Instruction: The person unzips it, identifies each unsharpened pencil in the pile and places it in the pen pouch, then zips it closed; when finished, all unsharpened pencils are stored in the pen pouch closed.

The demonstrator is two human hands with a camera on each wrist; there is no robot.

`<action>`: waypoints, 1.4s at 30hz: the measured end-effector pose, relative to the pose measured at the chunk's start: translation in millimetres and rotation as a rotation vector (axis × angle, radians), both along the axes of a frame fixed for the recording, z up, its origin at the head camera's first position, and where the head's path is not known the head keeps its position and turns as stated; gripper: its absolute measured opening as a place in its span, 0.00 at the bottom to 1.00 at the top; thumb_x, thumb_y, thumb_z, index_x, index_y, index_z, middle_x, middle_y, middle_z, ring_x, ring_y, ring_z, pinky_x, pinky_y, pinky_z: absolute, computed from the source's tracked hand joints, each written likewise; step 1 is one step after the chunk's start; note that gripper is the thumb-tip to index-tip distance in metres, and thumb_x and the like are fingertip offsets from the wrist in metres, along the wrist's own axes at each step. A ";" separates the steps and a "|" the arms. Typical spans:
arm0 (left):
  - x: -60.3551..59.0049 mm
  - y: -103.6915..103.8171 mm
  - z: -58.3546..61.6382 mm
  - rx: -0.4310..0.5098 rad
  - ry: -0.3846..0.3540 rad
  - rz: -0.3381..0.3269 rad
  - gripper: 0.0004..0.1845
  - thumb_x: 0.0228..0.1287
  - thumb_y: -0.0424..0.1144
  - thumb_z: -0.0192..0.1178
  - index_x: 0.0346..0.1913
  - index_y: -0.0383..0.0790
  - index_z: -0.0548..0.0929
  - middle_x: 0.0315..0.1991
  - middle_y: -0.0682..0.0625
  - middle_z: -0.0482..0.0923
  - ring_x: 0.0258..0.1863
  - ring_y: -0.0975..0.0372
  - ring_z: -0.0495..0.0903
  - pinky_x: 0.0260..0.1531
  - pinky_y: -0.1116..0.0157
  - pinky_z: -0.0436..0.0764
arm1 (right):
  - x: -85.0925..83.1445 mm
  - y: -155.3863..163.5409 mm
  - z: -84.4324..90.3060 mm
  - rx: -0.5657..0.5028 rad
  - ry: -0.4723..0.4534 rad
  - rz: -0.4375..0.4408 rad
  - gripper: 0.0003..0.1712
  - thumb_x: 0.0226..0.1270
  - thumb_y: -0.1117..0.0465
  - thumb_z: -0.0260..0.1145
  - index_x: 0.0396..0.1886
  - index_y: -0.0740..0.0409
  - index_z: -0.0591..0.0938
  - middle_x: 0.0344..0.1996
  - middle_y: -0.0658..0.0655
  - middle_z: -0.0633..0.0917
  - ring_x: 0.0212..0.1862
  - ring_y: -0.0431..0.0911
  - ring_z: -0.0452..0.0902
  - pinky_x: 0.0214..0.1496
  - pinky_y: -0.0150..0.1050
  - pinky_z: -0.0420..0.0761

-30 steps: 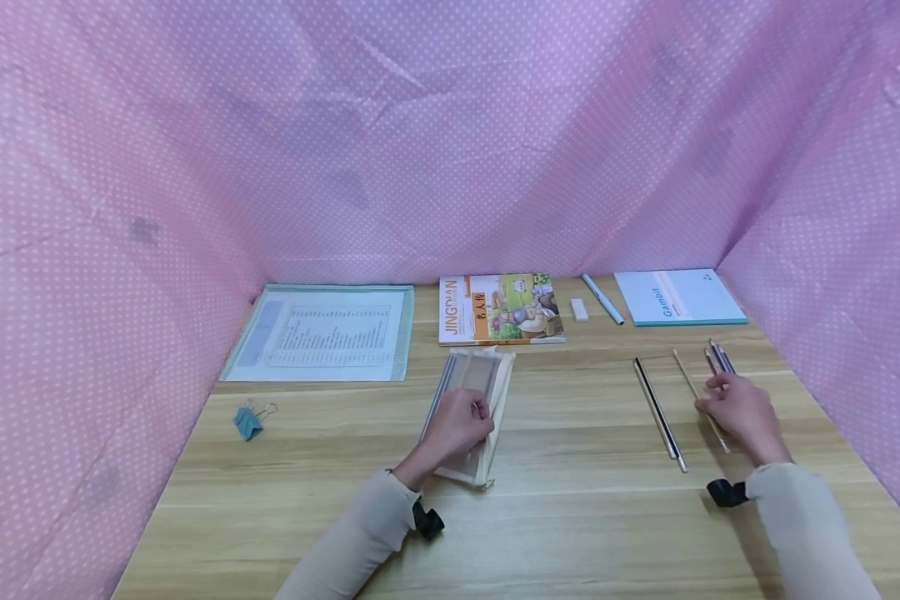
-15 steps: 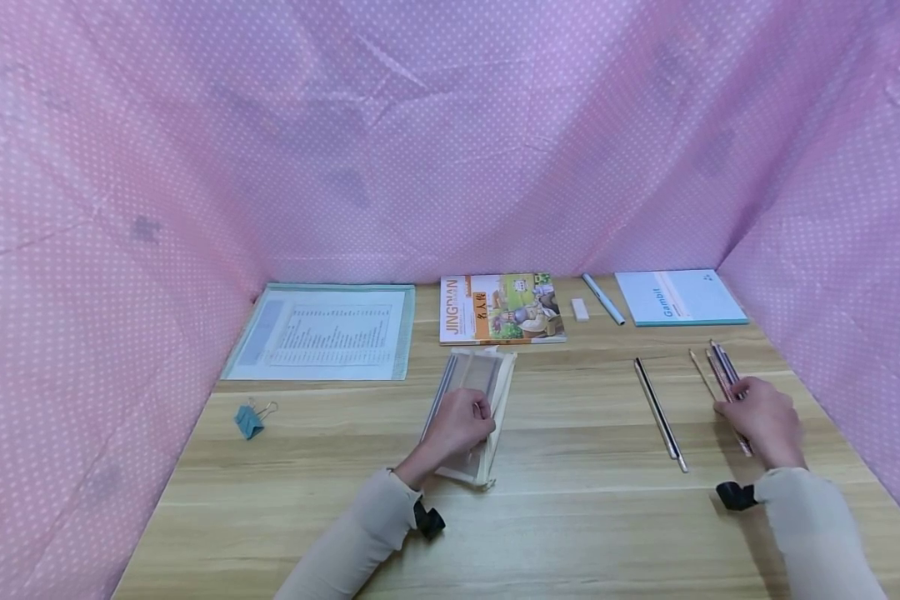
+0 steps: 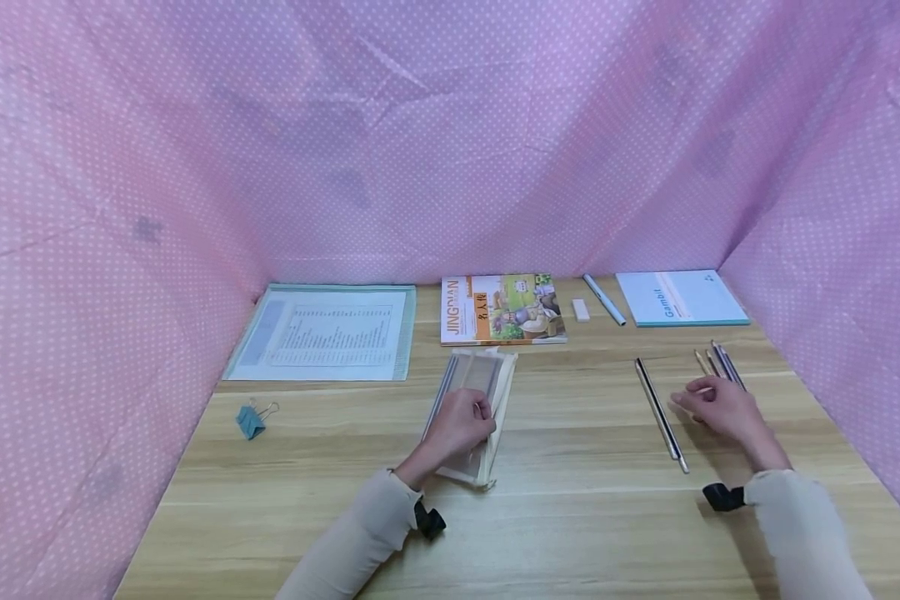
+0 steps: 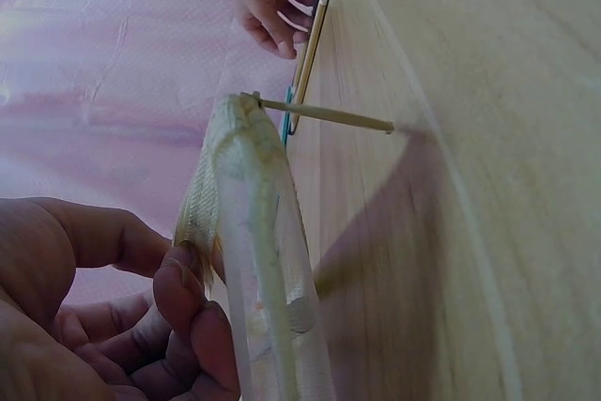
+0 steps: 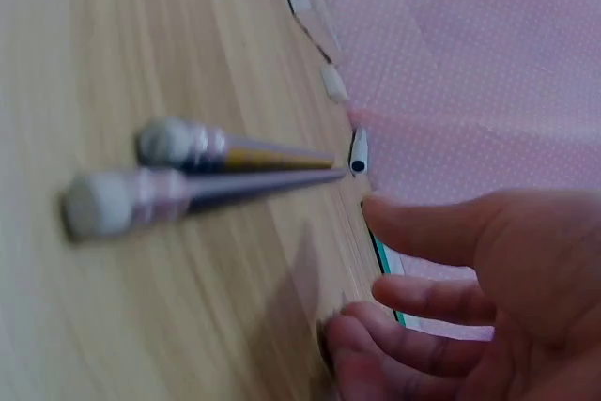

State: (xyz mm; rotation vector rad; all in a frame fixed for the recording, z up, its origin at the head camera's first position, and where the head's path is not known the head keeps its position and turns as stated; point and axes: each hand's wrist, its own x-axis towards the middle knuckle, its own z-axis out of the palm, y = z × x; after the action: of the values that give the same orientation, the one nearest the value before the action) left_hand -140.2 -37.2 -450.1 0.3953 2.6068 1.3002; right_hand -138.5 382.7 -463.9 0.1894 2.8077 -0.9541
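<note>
My left hand (image 3: pixel 461 423) pinches the cream edging of a flat translucent pencil case (image 3: pixel 484 367) lying at mid-table. In the left wrist view the thumb and fingertips grip the fabric strip (image 4: pixel 199 213) along its edge, and a thin, stick-like tab (image 4: pixel 329 116) juts from its end. On the right, my right hand (image 3: pixel 727 414) hovers with fingers loosely bent and nothing between them. Just left of it lie two pencils (image 3: pixel 656 408) side by side; the right wrist view shows their eraser ends (image 5: pixel 99 206) close up. Several more pencils (image 3: pixel 729 363) lie beyond the right hand, partly hidden by it.
Along the back are a printed sheet in a green-edged folder (image 3: pixel 326 333), an illustrated book (image 3: pixel 504 310), a white eraser (image 3: pixel 581 310), a light-blue pen (image 3: pixel 604 300) and a blue notebook (image 3: pixel 682 297). A teal binder clip (image 3: pixel 251 422) lies at left. Pink dotted cloth (image 3: pixel 450 150) surrounds the table.
My right hand moved a pencil rightward to the other pencils, let go of it, and came back left toward the pair. The left hand stays on the pencil case.
</note>
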 end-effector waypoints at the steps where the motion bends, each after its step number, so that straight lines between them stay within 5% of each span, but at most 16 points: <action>1: 0.1 0.2 0.2 -0.001 -0.007 -0.001 0.05 0.54 0.27 0.61 0.23 0.37 0.81 0.15 0.55 0.72 0.13 0.68 0.69 0.13 0.74 0.65 | -1.3 -1.9 0.2 -0.016 -0.020 0.016 0.37 0.72 0.45 0.61 0.58 0.77 0.72 0.42 0.73 0.84 0.31 0.43 0.81 0.30 0.36 0.80; 16: -0.3 0.5 -0.5 0.005 0.011 0.006 0.06 0.54 0.27 0.61 0.23 0.37 0.80 0.14 0.55 0.71 0.13 0.67 0.68 0.12 0.73 0.65 | -9.3 -10.9 -7.8 0.059 0.005 0.072 0.39 0.62 0.44 0.71 0.55 0.75 0.75 0.40 0.67 0.81 0.41 0.51 0.76 0.38 0.36 0.73; 23: 0.2 0.2 0.9 0.001 -0.001 0.002 0.06 0.54 0.27 0.61 0.23 0.37 0.80 0.14 0.55 0.72 0.13 0.68 0.69 0.12 0.74 0.65 | -7.6 -5.0 -4.5 0.040 0.042 0.076 0.24 0.70 0.59 0.62 0.54 0.76 0.74 0.37 0.69 0.84 0.35 0.44 0.78 0.34 0.36 0.75; 31: 0.9 -0.2 0.4 0.002 0.003 0.006 0.05 0.53 0.27 0.60 0.23 0.37 0.81 0.15 0.55 0.73 0.13 0.68 0.69 0.12 0.74 0.65 | -8.4 -1.6 0.9 0.136 -0.021 0.070 0.39 0.66 0.43 0.67 0.58 0.75 0.73 0.45 0.75 0.82 0.44 0.61 0.80 0.39 0.46 0.77; 36: 0.5 -0.1 0.8 -0.013 -0.015 0.009 0.06 0.55 0.28 0.61 0.23 0.38 0.80 0.15 0.55 0.73 0.13 0.68 0.70 0.13 0.74 0.66 | -10.5 -1.2 -0.5 0.204 0.020 0.106 0.36 0.60 0.49 0.72 0.56 0.73 0.75 0.40 0.73 0.85 0.41 0.62 0.82 0.42 0.55 0.77; 42: -0.4 -0.4 1.3 -0.010 -0.003 0.005 0.05 0.55 0.28 0.61 0.24 0.37 0.80 0.16 0.55 0.73 0.13 0.68 0.70 0.13 0.74 0.66 | -12.0 -0.6 -0.6 0.135 0.003 0.126 0.29 0.61 0.61 0.70 0.56 0.75 0.73 0.31 0.65 0.84 0.23 0.45 0.81 0.29 0.42 0.80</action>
State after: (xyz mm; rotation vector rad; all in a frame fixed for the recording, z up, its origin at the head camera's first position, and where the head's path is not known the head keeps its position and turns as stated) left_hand -140.6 -37.6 -448.8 0.3858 2.6126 1.2876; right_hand -150.4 382.0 -464.5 0.0268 2.8488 -0.7396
